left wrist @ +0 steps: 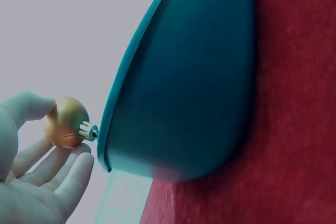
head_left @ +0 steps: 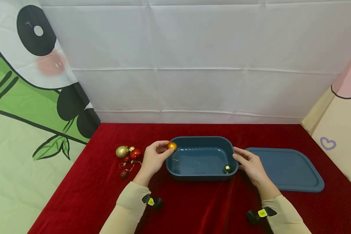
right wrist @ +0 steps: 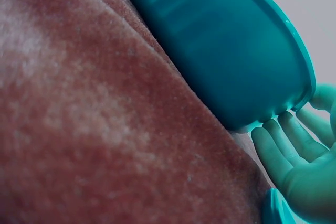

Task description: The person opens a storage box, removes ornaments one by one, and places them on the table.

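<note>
My left hand (head_left: 154, 159) pinches a gold Christmas bauble (head_left: 172, 147) between thumb and fingers, just over the left rim of a blue rectangular container (head_left: 201, 177). In the left wrist view, the silver cap of the gold bauble (left wrist: 66, 123) points toward the container's rim (left wrist: 113, 98). Inside the container, near its right front corner, lies a green-gold shiny bauble (head_left: 227, 168). My right hand (head_left: 251, 165) holds the container's right end. Seen from the right wrist, its thumb is at the rim and its fingertips (right wrist: 270, 127) lie against the outer wall.
Left of my left hand, several baubles lie in a cluster: a glittery gold one (head_left: 122, 151), a shiny red one (head_left: 136, 154), a dark red one (head_left: 124, 174) and smaller ones. A flat blue lid (head_left: 286, 169) lies at right on the red cloth (head_left: 193, 208).
</note>
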Demonstrator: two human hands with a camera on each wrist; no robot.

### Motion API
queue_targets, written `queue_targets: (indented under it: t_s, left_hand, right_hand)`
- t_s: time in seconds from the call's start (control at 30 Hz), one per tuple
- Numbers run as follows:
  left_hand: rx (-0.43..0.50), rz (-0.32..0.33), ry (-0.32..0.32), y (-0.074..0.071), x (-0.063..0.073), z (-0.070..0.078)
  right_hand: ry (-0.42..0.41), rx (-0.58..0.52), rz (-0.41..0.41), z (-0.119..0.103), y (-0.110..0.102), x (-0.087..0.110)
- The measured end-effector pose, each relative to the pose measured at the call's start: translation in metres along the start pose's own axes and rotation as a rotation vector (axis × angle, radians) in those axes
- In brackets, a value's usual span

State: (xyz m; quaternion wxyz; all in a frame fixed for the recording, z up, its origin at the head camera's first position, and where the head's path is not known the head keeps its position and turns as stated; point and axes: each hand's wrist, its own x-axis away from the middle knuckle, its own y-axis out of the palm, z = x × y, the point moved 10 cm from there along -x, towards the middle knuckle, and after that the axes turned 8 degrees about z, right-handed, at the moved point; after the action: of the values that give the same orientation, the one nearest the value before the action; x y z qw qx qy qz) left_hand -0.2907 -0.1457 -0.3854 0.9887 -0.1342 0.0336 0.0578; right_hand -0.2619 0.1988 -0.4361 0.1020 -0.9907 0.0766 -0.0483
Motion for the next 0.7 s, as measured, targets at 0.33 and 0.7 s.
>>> queue_targets:
  t_s: [0.33, 0.7]
  left_hand:
    - [-0.009, 0.069, -0.02, -0.028, -0.002, -0.013]
    - [-0.055, 0.117, -0.069, -0.061, -0.001, -0.028]
  right_hand:
    - [0.004, -0.006, -0.005, 0.002, 0.0, -0.002]
    - [0.0, -0.009, -0.015, -0.001, -0.002, -0.007]
